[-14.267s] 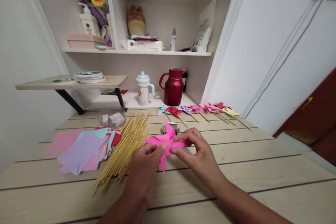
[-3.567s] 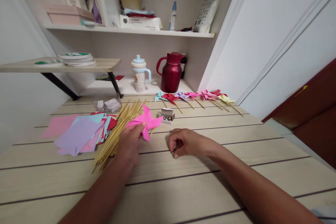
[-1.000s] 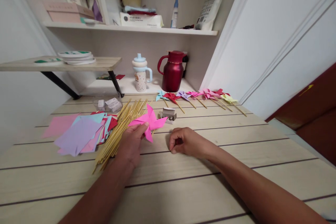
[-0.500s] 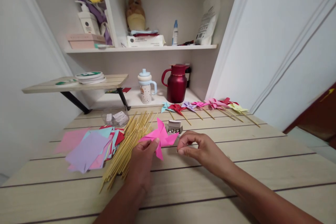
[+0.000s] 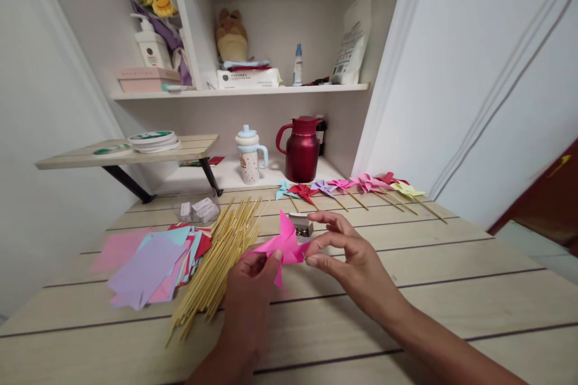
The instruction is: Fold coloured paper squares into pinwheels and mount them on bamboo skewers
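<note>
A bright pink paper pinwheel (image 5: pixel 283 243) is pinched in my left hand (image 5: pixel 253 283), thumb on its front, its blades spread above the table. My right hand (image 5: pixel 347 258) is at the pinwheel's right edge, thumb and index finger pressed together and the other fingers lifted. What sits between those fingertips is too small to make out. Just behind the pinwheel stands a small open box (image 5: pixel 301 225) of shiny metal pins. To the left of my left hand lies a bundle of thin wooden sticks (image 5: pixel 221 264).
Colored paper squares (image 5: pixel 147 271) are piled left of the sticks, with clear plastic boxes (image 5: pixel 198 209) behind. Finished pinwheels on sticks (image 5: pixel 325 187) line the back right. A red jug (image 5: pixel 301 150) and a tumbler (image 5: pixel 249 159) stand at the back, by a small raised shelf (image 5: pixel 194 145).
My right hand has come closer to the pinwheel, its fingers more spread. The pinwheel has turned and shifted slightly right in my left hand. The view has tilted up a little.
</note>
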Available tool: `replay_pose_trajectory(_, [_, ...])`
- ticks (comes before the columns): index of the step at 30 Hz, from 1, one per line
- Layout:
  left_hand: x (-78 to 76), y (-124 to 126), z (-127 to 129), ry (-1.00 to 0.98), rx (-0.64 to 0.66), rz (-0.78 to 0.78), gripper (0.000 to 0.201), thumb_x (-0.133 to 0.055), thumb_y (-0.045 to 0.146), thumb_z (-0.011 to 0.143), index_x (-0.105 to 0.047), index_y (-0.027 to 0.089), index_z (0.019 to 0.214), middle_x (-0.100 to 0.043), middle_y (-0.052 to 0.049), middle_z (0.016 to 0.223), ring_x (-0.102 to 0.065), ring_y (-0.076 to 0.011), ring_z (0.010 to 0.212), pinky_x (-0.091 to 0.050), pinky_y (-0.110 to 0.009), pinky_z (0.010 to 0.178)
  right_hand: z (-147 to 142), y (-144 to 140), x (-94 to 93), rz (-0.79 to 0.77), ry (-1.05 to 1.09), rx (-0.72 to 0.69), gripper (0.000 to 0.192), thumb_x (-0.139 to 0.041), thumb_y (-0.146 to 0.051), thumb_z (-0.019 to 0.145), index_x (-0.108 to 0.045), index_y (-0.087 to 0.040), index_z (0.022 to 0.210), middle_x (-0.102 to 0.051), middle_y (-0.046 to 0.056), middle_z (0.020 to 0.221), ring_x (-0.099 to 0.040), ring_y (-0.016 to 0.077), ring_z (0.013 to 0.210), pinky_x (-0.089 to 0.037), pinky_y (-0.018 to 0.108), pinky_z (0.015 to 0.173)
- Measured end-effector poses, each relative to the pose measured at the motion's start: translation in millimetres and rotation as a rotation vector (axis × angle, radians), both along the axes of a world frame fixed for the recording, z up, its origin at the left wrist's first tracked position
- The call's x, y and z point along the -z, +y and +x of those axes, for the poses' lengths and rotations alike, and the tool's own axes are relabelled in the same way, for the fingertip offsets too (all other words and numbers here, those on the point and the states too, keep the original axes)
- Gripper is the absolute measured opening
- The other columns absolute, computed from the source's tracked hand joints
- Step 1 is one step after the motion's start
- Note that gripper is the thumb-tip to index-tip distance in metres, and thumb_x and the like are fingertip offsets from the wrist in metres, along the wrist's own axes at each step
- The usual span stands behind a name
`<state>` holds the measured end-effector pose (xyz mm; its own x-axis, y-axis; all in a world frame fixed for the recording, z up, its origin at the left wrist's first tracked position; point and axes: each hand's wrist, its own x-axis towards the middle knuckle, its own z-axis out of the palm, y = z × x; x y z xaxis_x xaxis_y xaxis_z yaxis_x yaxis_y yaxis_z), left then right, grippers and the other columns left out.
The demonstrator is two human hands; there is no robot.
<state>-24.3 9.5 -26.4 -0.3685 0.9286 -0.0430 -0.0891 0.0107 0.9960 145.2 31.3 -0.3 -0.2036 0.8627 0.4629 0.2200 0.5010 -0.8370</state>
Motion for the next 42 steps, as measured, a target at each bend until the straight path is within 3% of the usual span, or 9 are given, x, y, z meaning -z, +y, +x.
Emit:
replay_pose_trajectory(7, [2.4,-1.0,0.3,0.030,0.076,0.099,0.021,-0.074,0.037,0.073,-0.075,0.018,0.081,-0.071,-0.001,0.072,-0.060,-0.0143,0.066,-0.044,-0.022,0.062,-5.8,-6.1,1.5,-0.053,0.013,-0.063,0.006,-0.076,-0.029,0.079,-0.075,-0.028,0.073,-0.052,0.005,0.131,-0.043,0.0277,0.130,-0.031,0.046,0.112])
replay_pose_trajectory(12, [-2.9,-3.9,0.8,0.112,0.113,0.225,0.017,-0.072,0.031,0.075,-0.077,0.021,0.089,-0.074,-0.004,0.091,-0.066,-0.0198,0.087,-0.048,-0.028,0.081,-10.9,-8.9,2.1,-0.103,0.019,-0.084,0.007,-0.076,-0.027,0.078,-0.074,-0.026,0.071,-0.057,0.006,0.126,-0.047,0.0279,0.126,-0.033,0.044,0.109])
replay_pose_trajectory(23, [0.1,-2.8,-0.3,0.276,0.077,0.355,0.010,-0.070,0.026,0.077,-0.077,0.024,0.083,-0.070,-0.003,0.088,-0.064,-0.0196,0.087,-0.048,-0.029,0.083,-11.0,-6.1,2.2,-0.047,0.038,-0.104,0.008,-0.073,-0.022,0.081,-0.071,-0.023,0.074,-0.069,0.003,0.096,-0.061,0.0226,0.101,-0.042,0.037,0.096])
replay_pose_trajectory(29, [-5.1,-6.8,2.4,0.298,0.031,0.446,0.006,-0.072,0.023,0.073,-0.077,0.024,0.077,-0.070,-0.003,0.083,-0.064,-0.0197,0.083,-0.049,-0.030,0.080,-10.3,-6.8,2.4,-0.044,0.025,-0.093,0.007,-0.071,-0.024,0.083,-0.071,-0.025,0.076,-0.070,0.003,0.095,-0.061,0.0229,0.100,-0.042,0.038,0.096])
replay_pose_trajectory(42, [-0.4,-7.0,2.0,0.336,0.013,0.508,0.010,-0.070,0.019,0.074,-0.075,0.025,0.080,-0.069,-0.001,0.085,-0.064,-0.0176,0.084,-0.049,-0.028,0.080,-10.6,-7.9,2.1,-0.065,0.048,-0.092,0.007,-0.071,-0.021,0.083,-0.071,-0.024,0.076,-0.071,0.002,0.093,-0.063,0.0214,0.097,-0.043,0.035,0.094])
